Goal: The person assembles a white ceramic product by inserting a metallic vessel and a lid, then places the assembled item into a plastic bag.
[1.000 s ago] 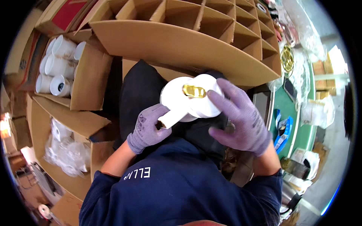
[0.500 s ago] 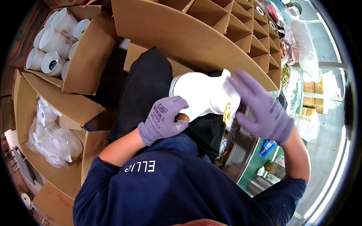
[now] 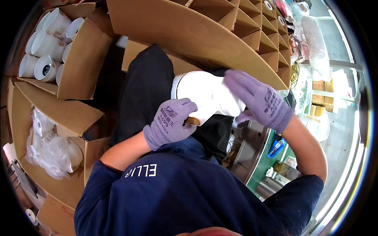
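A white, glossy, rounded vessel (image 3: 199,89) lies on its side across my lap, a thin dark line circling its left end. My left hand (image 3: 172,120), in a grey-purple glove, is closed round a short white arm sticking out of its near side. The golden-brown tip (image 3: 192,121) of that arm shows beside my fingers. Over the vessel's right end is my right hand (image 3: 258,98), gloved alike, its fingers stretched out and thumb apart. Its fingertips are blurred and hide part of that end; whether they touch it I cannot tell.
A large carton (image 3: 189,29) with cardboard dividers stands ahead. At left, one carton (image 3: 84,59) holds several white cups (image 3: 47,43); another (image 3: 59,102) holds plastic-wrapped white pieces (image 3: 55,149). On the right are a blue tool (image 3: 277,147), a metal cylinder (image 3: 269,187) and plastic bags (image 3: 317,47).
My right hand has moved left onto the vessel's right end. The gold patch seen there before no longer shows. My left hand keeps its grip, and the whole view has shifted slightly.
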{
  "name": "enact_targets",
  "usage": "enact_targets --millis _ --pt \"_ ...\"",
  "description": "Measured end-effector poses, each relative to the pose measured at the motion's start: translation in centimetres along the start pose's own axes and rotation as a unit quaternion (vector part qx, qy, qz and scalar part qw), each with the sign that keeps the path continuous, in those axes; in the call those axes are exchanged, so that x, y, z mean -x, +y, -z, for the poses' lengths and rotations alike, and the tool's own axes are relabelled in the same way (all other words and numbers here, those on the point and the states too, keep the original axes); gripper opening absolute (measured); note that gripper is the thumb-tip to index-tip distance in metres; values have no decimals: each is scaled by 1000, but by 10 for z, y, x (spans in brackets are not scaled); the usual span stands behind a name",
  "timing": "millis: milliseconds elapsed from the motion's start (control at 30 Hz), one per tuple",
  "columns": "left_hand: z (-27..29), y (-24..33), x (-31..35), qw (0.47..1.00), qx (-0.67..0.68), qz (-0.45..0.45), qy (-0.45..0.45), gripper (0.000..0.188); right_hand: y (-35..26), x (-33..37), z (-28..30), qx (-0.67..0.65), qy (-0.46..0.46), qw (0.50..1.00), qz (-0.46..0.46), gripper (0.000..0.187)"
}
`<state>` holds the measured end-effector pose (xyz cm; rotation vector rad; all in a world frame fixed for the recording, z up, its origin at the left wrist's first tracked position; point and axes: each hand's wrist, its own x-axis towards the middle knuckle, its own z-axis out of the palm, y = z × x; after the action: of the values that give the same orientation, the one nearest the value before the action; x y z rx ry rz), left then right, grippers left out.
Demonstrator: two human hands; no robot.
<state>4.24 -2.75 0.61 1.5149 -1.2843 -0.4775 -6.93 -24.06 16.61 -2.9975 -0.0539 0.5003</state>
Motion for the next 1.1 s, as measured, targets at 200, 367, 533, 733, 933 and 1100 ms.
enact_targets --millis 200,367,533,733,933,1100 --pt "-7 0 -6 999 6 12 30 26 -8 16 -5 60 -185 978 -75 68" --pt "-3 3 -9 1000 -7 9 26 26 -20 21 4 -11 56 987 -152 85" --pt "23 2 19 994 -67 20 82 32 -39 7 -17 -22 -12 992 124 73" --pt "-8 34 -31 940 -243 -226 -76 13 13 113 -117 -63 265 960 -58 46" --pt "47 99 3 822 -386 -416 -42 18 -53 92 -100 -249 191 944 105 32" --pt "216 53 100 828 -524 58 190 65 -65 114 -104 -237 375 868 -223 30"
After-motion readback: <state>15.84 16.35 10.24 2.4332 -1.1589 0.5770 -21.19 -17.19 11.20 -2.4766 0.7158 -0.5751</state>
